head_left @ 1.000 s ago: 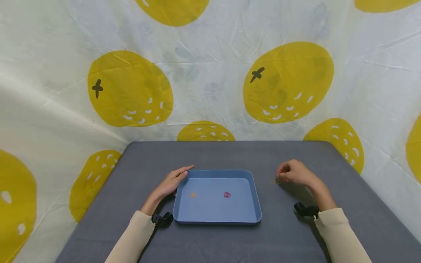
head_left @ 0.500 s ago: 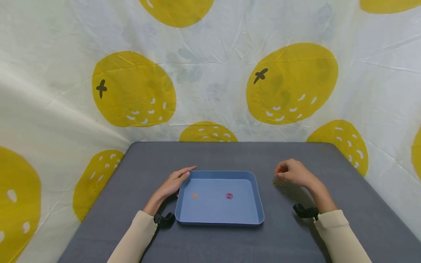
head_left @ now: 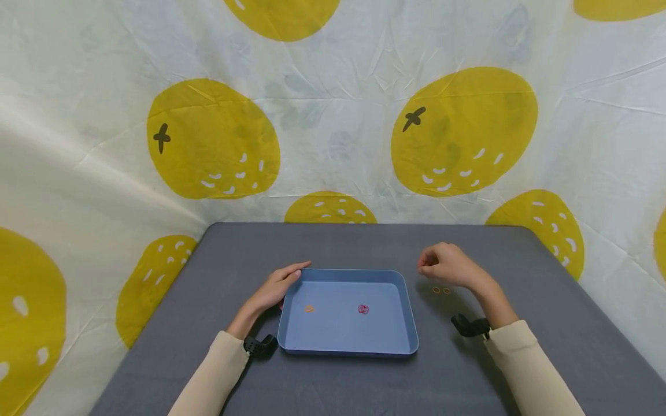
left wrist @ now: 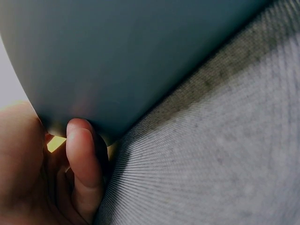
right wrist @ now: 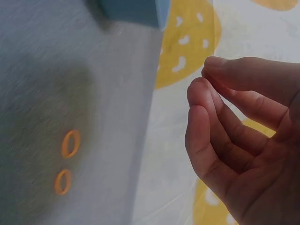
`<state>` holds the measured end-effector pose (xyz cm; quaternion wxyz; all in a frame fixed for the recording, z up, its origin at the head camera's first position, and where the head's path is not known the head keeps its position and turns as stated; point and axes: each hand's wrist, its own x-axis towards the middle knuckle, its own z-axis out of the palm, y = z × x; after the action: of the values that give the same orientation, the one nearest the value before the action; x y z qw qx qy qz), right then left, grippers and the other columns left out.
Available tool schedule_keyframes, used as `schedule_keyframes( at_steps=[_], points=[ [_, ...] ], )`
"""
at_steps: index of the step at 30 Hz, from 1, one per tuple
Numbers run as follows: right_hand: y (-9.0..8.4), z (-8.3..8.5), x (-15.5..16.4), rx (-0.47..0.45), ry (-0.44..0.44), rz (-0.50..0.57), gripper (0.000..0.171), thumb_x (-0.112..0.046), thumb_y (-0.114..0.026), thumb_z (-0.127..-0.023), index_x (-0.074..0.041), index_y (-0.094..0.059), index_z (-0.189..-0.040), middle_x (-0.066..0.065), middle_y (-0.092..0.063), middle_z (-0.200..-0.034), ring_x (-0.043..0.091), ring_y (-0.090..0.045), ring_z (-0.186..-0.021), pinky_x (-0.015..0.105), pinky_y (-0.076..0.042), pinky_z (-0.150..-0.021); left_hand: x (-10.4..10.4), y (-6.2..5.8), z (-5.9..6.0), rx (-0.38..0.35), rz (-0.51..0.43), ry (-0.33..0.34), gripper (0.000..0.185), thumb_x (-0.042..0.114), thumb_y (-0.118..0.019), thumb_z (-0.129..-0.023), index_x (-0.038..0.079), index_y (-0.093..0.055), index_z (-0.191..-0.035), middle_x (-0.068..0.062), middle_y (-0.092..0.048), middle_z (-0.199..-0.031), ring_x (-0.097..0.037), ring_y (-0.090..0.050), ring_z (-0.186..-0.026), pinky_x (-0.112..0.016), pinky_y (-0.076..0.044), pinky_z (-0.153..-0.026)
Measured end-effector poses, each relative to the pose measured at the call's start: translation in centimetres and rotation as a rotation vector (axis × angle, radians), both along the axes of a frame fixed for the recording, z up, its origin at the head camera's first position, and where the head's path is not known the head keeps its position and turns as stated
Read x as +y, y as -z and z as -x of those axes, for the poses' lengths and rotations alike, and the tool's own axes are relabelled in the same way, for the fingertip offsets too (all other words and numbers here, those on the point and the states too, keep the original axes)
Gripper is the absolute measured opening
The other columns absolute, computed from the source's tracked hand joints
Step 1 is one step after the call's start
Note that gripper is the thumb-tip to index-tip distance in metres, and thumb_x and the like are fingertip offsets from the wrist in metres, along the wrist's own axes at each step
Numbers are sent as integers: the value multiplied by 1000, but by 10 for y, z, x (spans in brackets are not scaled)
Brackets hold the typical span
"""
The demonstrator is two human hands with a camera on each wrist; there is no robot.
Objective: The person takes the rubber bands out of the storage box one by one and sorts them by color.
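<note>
A shallow blue tray (head_left: 347,271) lies mid-table with a small orange band (head_left: 309,308) and a red rubber band (head_left: 363,309) inside. My left hand (head_left: 272,288) rests with straight fingers on the tray's far left corner. In the left wrist view a finger (left wrist: 84,161) presses against the tray's outer wall (left wrist: 140,56). My right hand (head_left: 446,264) hovers right of the tray, fingers curled, thumb meeting forefinger (right wrist: 208,75); nothing shows between them. Two small orange rings (head_left: 441,290) lie on the cloth just below that hand, also seen as orange rings (right wrist: 66,161) from the right wrist.
The grey cloth-covered table (head_left: 338,242) is walled on three sides by a white sheet with yellow fruit prints (head_left: 208,141). Black wrist mounts sit at both cuffs (head_left: 258,345) (head_left: 470,325). The tray's corner (right wrist: 133,10) shows at the top of the right wrist view.
My right hand has lifted off the cloth and moved left toward the tray, uncovering the two orange rings. The left hand and tray stay put.
</note>
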<state>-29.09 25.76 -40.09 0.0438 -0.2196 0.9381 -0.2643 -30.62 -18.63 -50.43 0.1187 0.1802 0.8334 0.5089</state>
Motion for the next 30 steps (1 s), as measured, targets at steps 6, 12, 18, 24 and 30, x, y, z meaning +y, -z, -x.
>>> schedule_keyframes(
  at_steps=[6,12,18,24,30],
  points=[
    [-11,6,-23,-5,-45,2,6,-9,-72,-93,-8,-77,-91,4,-74,-82,12,-60,-70,31,-51,-65,-1,0,0,1,10,-8,43,38,-42,-113,33,-49,-155,-13,-51,-154,-18,-50,-42,-36,-50,-42],
    [-13,12,-53,10,-106,2,8,-7,-71,-93,-10,-77,-89,0,-74,-82,10,-62,-71,30,-54,-68,-2,0,0,2,9,-9,43,38,-42,-113,32,-49,-155,-14,-51,-155,-18,-49,-41,-38,-50,-42],
    [-14,15,-89,22,-202,-39,7,-8,-73,-93,-7,-77,-88,-1,-73,-81,9,-62,-71,28,-55,-68,-3,2,0,2,18,-6,45,38,-41,-113,29,-48,-156,-14,-50,-155,-17,-49,-41,-37,-50,-42],
    [-13,16,-122,5,-255,-51,7,-10,-73,-93,-8,-77,-89,-3,-73,-81,8,-62,-72,26,-55,-69,-2,2,-1,1,17,-6,43,38,-41,-113,33,-48,-156,-12,-50,-156,-17,-48,-40,-37,-49,-42],
    [-6,19,-146,-13,-305,-12,8,-11,-72,-94,-10,-78,-89,-5,-72,-82,7,-62,-73,25,-55,-70,1,0,1,-3,4,-6,43,39,-41,-113,33,-48,-155,-14,-51,-155,-18,-47,-40,-38,-49,-42]
  ],
)
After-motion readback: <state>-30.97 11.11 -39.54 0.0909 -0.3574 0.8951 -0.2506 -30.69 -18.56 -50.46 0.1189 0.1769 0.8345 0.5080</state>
